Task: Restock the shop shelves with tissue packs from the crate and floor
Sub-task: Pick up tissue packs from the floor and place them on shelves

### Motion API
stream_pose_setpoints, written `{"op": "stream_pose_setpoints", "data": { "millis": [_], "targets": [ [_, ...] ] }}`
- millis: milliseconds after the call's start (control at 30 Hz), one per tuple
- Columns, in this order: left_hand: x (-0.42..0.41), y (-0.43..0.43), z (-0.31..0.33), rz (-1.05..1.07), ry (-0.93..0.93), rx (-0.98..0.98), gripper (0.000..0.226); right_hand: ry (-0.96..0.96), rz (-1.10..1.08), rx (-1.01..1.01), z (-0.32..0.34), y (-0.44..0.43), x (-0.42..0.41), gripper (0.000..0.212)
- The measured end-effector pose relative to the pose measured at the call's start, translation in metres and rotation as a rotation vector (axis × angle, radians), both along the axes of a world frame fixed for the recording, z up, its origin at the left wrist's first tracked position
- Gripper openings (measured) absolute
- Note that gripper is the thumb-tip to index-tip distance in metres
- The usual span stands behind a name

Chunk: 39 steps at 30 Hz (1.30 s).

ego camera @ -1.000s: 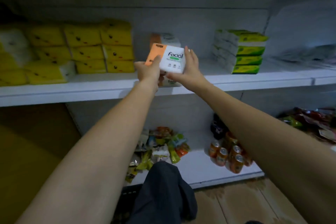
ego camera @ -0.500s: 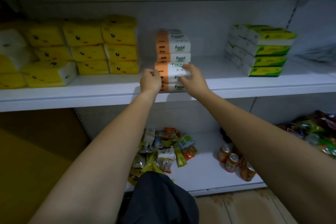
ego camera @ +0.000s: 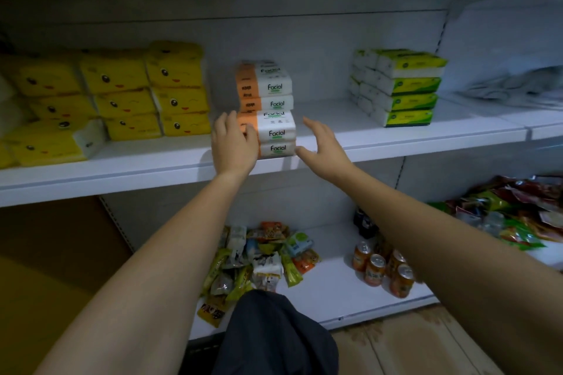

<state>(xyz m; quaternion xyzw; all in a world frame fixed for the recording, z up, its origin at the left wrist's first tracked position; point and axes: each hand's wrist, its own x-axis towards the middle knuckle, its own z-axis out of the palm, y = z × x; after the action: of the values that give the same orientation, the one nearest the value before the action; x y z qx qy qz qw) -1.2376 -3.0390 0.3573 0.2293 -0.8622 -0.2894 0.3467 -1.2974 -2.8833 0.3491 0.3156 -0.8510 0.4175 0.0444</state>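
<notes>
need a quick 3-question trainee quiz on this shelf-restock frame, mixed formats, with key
1. True or false: the right hand grips one of the Facial packs.
2. The green packs stand on which side of the Facial packs? A left, B right, C below.
3. Which hand rests on the orange end of the front Facial packs?
Key: 1 false, it is open beside them. 2 B. 3 the left hand.

Head camera faces the shelf (ego camera: 122, 172), apparently close.
</notes>
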Motion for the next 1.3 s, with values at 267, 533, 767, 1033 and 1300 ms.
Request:
{"op": "stream_pose_setpoints", "data": {
  "millis": [267,533,767,1033,1300],
  "targets": [
    [-0.006,0.088,-0.024,-0.385,-0.128,-0.337,0.051,0.074,-0.122,0.235,-0.027,0.088,0.033,0.064],
    [-0.018,0.25,-0.079,-0.849,-0.394,-0.428,0.056,-0.04,-0.52,0.461,-0.087,0.246,0.094,0.061],
    [-0.002,0.383,-0.153,-1.257,-0.459,-0.567,0.049,-0.392,-0.921,0.41,-0.165,0.375,0.164,0.061],
    [0.003,0.476,-0.304,-1.477,-0.805,-0.519,0.047,-0.775,-1.153,0.254,-0.3,0.437,0.221,0.059],
    [-0.007,0.551,-0.474,-1.551,-1.172,-0.438,0.051,-1.13,-1.1,0.199,-0.467,0.478,0.201,0.059]
  ]
}}
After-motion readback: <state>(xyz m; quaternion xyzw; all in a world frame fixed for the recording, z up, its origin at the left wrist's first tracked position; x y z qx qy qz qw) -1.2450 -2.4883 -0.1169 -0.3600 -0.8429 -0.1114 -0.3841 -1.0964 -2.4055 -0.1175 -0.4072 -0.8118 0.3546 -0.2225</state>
